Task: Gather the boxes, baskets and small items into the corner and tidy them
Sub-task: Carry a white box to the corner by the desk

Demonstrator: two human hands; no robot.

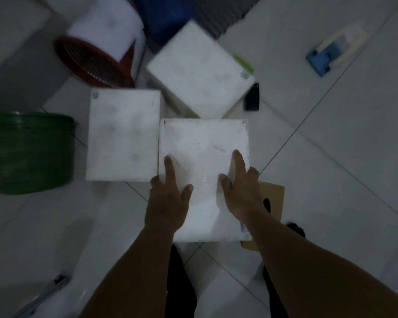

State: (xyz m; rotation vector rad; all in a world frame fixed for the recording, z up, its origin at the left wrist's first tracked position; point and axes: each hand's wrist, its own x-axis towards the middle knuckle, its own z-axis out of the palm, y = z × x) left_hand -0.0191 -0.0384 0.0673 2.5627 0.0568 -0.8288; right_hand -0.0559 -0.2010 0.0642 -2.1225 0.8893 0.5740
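Tiled floor (331,157), pale, dim light, whole view soft. Green bucket (30,152) at far left edge. Three white boxes clustered centre: near box (205,143) closest to the person, second box (123,134) just beside it on the left, edges about touching; third box (200,72) behind, turned at an angle. Red slatted basket (90,63) tipped on its side behind the second box, against a white drum-like container (108,26); something blue (168,17) behind that, too blurred to identify. Brown card piece (274,198) partly under the near box, right side. Blue-and-cream item (329,56) well apart, upper right. Small dark object (252,97) beside the third box.

Left hand (168,200) and right hand (241,193) both rest on the near box top, index fingers extended, other fingers probably curled over the box sides; grip on that box, both hands
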